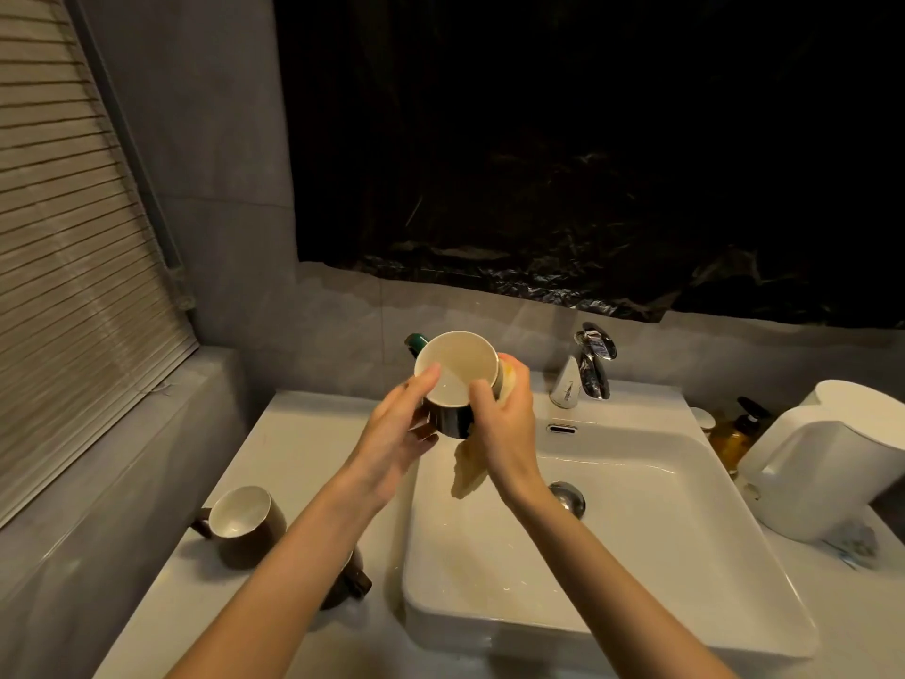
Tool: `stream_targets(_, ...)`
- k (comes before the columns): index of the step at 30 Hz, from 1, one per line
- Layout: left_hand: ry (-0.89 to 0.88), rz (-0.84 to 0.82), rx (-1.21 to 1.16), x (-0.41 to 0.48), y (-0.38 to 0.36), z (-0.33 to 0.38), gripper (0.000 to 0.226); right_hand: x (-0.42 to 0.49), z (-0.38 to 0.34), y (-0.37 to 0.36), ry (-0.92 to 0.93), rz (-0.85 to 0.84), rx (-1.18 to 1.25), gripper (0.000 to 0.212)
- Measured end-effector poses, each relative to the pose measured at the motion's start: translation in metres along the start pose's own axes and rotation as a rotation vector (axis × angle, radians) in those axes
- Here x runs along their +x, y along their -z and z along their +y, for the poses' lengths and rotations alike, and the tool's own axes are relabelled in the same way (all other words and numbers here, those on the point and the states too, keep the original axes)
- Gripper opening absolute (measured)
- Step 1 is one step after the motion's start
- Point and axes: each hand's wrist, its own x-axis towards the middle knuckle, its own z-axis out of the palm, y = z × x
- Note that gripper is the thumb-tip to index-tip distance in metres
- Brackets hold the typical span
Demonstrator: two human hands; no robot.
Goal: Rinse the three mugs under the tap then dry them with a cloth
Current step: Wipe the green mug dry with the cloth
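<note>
Head view, left hand (396, 433) gripping mug (458, 365), right hand (509, 423) pinching cloth (467, 470)

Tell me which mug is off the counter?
The raised mug, gripped by left hand and right hand; the leftmost mug and the half-hidden mug sit on the counter.

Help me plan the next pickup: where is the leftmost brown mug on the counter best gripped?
Probably by its handle, approached from the left. The brown mug stands upright, mouth up, with the handle sticking out leftward, unobstructed.
</note>
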Motion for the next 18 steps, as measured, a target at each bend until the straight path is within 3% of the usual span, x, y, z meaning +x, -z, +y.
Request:
stream_targets(4, 0.038, 0.056, -0.191, 0.003, -0.006, 0.0, 0.04, -0.013, 0.008, -0.004, 0.114, -0.02, -0.071, 0.056)
stream_targets(10, 0.06, 0.005, -0.271, 0.0, -0.005, -0.002, 0.04, -0.019, 0.015, -0.007, 0.186, -0.017, -0.097, 0.077)
stream_targets(18, -0.064, 0.04, -0.136, 0.001, -0.001, -0.001, 0.038, -0.009, 0.0, -0.006, 0.412, -0.048, -0.121, 0.038)
